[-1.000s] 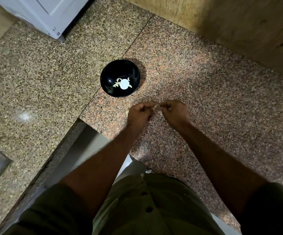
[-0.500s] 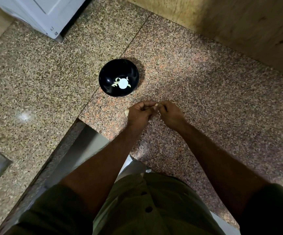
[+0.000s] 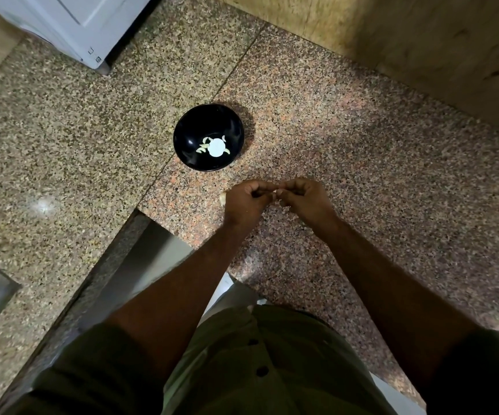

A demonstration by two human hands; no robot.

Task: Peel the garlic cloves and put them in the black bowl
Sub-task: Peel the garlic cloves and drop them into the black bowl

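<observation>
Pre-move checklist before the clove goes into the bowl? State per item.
1. Clove held: ok, pinched between left hand and right hand.
2. Clove fully peeled: cannot tell, mostly hidden by fingers.
3. Bowl upright on counter: ok.
4. Room in bowl: ok, only a few cloves inside.
5. Path from hands to bowl clear: ok.
6. Pale bit by left hand, clove or skin: cannot tell.

One black bowl (image 3: 208,137), two hands (image 3: 246,200) (image 3: 303,199).
</observation>
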